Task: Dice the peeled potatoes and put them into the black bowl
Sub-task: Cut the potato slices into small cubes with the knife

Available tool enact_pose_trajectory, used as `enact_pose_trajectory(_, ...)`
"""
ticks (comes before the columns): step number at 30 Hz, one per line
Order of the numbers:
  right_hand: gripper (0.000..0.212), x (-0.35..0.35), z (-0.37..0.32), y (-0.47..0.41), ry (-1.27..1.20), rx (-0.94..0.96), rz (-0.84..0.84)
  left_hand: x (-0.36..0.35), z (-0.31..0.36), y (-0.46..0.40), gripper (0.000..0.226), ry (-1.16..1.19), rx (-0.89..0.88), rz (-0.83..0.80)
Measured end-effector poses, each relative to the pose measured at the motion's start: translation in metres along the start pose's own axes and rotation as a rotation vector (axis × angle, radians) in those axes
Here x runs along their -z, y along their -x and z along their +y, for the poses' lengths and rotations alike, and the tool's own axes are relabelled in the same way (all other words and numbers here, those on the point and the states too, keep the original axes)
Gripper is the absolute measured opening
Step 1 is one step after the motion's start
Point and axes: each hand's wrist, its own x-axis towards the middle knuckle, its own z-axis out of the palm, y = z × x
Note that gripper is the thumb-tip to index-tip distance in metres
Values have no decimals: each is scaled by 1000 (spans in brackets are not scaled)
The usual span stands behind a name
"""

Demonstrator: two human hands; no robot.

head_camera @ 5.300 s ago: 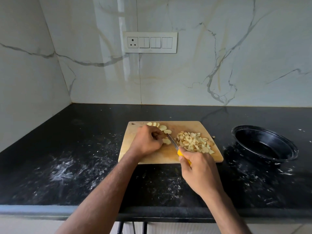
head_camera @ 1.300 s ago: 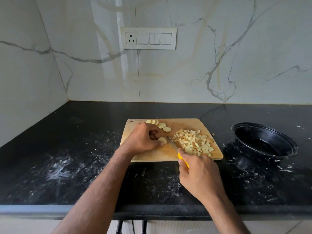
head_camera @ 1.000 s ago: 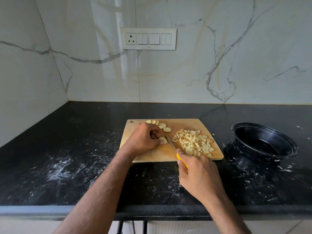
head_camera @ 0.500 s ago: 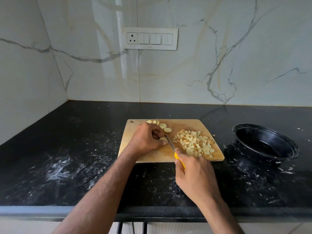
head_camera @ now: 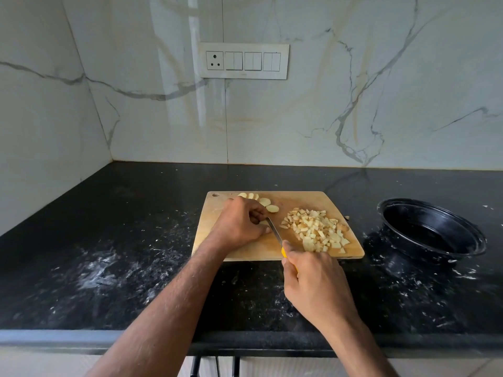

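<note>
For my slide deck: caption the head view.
Left hand steadies potato slices on a board; right hand cuts with a knife.

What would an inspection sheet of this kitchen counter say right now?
Surface: black counter, smeared with white powder.
Job's things: wooden cutting board; diced potato pile on its right part; potato slices at its far edge; black bowl beside the board, no potato visible inside.
Clutter: nothing seen.
Hands: left hand holds down a slice; right hand grips the yellow-handled knife.
Cables: nothing seen.
Surroundings: marble wall, switch panel.
</note>
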Motion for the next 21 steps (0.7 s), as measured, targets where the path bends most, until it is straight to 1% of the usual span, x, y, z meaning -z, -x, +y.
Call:
enact_pose_trajectory(3,34,-2,1,-4,5,-5,-5,0,0,-1,37,-2,15,4)
enact_pose_trajectory(7,32,-7,0,-13,81,2,-5,0,4,1,32,6,15,1)
enact_pose_trajectory(11,34,-8,-3,-14,119,-5,8,1,5,3,34,43,25,15)
enact_pose_trajectory(17,26,0,4,8,90,-11,11,2,5,5,37,118,66,28)
enact_pose_trajectory(21,24,5,9,16,18,-27,67,3,2,5,38,122,58,21)
